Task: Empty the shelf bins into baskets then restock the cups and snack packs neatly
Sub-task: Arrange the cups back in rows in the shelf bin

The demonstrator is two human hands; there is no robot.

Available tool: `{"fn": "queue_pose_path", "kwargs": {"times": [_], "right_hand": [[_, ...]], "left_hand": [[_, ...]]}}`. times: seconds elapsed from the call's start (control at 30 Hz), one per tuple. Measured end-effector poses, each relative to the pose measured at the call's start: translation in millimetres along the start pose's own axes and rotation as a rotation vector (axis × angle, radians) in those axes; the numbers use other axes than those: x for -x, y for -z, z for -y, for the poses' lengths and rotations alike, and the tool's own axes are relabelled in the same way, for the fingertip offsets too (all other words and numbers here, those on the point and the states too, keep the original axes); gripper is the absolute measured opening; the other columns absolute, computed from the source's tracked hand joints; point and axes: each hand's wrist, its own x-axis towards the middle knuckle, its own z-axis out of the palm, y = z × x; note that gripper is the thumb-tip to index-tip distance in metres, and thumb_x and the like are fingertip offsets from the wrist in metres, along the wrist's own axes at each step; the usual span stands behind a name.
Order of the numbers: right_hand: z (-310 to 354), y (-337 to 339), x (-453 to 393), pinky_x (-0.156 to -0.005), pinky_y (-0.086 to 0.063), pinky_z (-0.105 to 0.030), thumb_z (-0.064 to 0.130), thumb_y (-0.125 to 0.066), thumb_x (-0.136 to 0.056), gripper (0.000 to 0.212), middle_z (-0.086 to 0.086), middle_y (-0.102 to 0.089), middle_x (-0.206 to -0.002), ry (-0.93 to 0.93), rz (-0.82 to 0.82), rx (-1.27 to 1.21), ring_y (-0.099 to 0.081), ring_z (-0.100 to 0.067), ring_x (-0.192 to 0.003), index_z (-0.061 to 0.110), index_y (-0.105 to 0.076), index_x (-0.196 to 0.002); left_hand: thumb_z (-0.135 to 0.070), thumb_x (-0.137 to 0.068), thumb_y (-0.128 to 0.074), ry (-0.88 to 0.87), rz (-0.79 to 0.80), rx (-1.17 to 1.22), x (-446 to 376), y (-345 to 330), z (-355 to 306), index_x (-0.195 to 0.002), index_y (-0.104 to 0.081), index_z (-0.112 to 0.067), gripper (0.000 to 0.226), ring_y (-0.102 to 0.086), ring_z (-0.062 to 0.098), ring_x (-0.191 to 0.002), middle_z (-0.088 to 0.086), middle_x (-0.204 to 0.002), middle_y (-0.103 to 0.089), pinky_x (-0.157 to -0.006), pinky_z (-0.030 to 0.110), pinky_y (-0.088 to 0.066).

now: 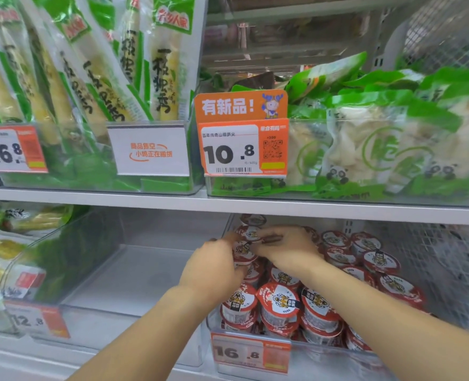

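Under the shelf board (337, 209), at the back left corner of the clear cup bin (252, 361) on the lower shelf, both hands meet on a short stack of red-lidded cups (280, 302). The left hand (214, 266) curls its fingers round the side of the stacked cup (243, 250), gripping it, while the right hand (285, 247) lies over the lid of the same stack with fingers bent down onto it, pressing or holding it steady; whether its thumb closes underneath I cannot tell

Judging by the bin being mostly full, with cups standing in rows from the front wall to the back and right up to the mesh side panel (434, 259), this looks like the restocking step, seating one of the last cups. It could also be a cup coming out; the view does not settle it

The next move calls for setting the stack square and level so it does not lean on its neighbours, then drawing both hands out low. Headroom is tight: the stack top sits just beneath the shelf board, so lifting high would knock it. Open room lies to the left, where the neighbouring clear bin (129, 273) has a bare floor. Snack packs (365, 144) fill the bins on the upper shelf, beside the price tag (241, 149)
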Motion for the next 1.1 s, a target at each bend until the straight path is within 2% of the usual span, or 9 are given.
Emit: {"fn": "queue_pose_path", "kwargs": {"times": [0.33,0.5,0.6,0.7,0.77,0.87,0.93,1.0,1.1], "right_hand": [[7,5,-9,-0.081,-0.047,-0.021,0.019,-0.069,-0.092,0.02,0.0,-0.071,-0.119,0.009,-0.06,0.103,-0.063,-0.015,-0.099,0.016,-0.077,-0.11],[6,10,3,-0.086,-0.051,-0.019,0.024,-0.072,-0.09,0.019,0.007,-0.071,-0.115,-0.002,-0.053,0.027,-0.066,-0.011,-0.103,0.025,-0.073,-0.109],[12,29,53,-0.068,-0.047,-0.004,0.014,-0.071,-0.088,0.016,0.014,-0.073,-0.095,0.156,-0.096,-0.015,-0.067,0.004,-0.086,0.028,-0.072,-0.095],[17,54,138,-0.068,-0.051,-0.013,0.005,-0.072,-0.086,0.022,0.012,-0.073,-0.084,0.356,-0.087,-0.1,-0.069,-0.006,-0.08,0.027,-0.072,-0.088],[1,61,191,-0.069,-0.054,-0.021,0.002,-0.072,-0.086,0.024,0.01,-0.072,-0.082,0.426,-0.04,-0.136,-0.069,-0.011,-0.075,0.025,-0.071,-0.086],[-71,51,246,-0.066,-0.053,-0.026,0.006,-0.071,-0.086,0.021,0.006,-0.069,-0.076,0.217,0.164,-0.056,-0.064,-0.011,-0.069,0.026,-0.065,-0.086],[-156,37,273,-0.07,-0.052,-0.027,0.011,-0.072,-0.086,0.022,0.009,-0.066,-0.078,-0.03,0.34,0.078,-0.064,-0.013,-0.073,0.031,-0.063,-0.09],[-241,28,300,-0.075,-0.047,-0.026,0.016,-0.075,-0.085,0.022,0.009,-0.062,-0.089,-0.257,0.515,0.218,-0.063,-0.018,-0.082,0.026,-0.066,-0.103],[-322,25,340,-0.087,-0.044,-0.028,0.026,-0.078,-0.085,0.047,-0.001,-0.06,-0.118,-0.46,0.621,0.398,-0.058,-0.02,-0.108,0.015,-0.062,-0.128]], "left_hand": [[-0.036,-0.091,-0.059,0.01,0.034,0.022,3,-1,5,-0.142,-0.044,-0.041,0.054,-0.068,0.024,-0.085,0.005,-0.128,-0.057,-0.081,0.036,-0.058],[-0.041,-0.093,-0.057,0.011,0.051,0.026,17,5,0,-0.143,-0.036,-0.037,0.054,-0.063,0.026,-0.105,0.005,-0.127,-0.051,-0.093,0.039,-0.054],[-0.034,-0.093,-0.059,-0.085,-0.278,0.065,46,15,-10,-0.13,-0.047,-0.026,0.04,-0.053,0.017,-0.113,-0.004,-0.119,-0.047,-0.095,0.03,-0.046],[-0.02,-0.088,-0.058,-0.388,-0.514,0.278,96,24,-34,-0.099,-0.058,-0.021,0.012,-0.054,0.007,-0.085,-0.012,-0.093,-0.054,-0.076,0.018,-0.043],[-0.022,-0.086,-0.054,-0.512,-0.304,0.371,130,12,-50,-0.091,-0.057,-0.023,0.006,-0.052,0.006,-0.068,-0.016,-0.079,-0.053,-0.063,0.019,-0.042],[-0.028,-0.085,-0.053,-0.434,0.205,0.321,178,-44,-59,-0.089,-0.055,-0.03,0.006,-0.053,0.002,-0.064,-0.016,-0.071,-0.054,-0.059,0.02,-0.04],[-0.03,-0.091,-0.057,-0.327,0.586,0.203,208,-100,-52,-0.109,-0.058,-0.03,0.018,-0.056,0.001,-0.076,-0.018,-0.09,-0.06,-0.069,0.019,-0.04],[-0.036,-0.096,-0.06,-0.221,0.923,0.016,236,-161,-38,-0.134,-0.051,-0.019,0.043,-0.058,0.014,-0.106,-0.001,-0.124,-0.059,-0.087,0.022,-0.039],[-0.046,-0.094,-0.061,-0.054,1.2,-0.105,285,-240,-21,-0.148,-0.038,-0.017,0.065,-0.044,0.025,-0.134,0.007,-0.15,-0.039,-0.109,0.033,-0.036]]}}
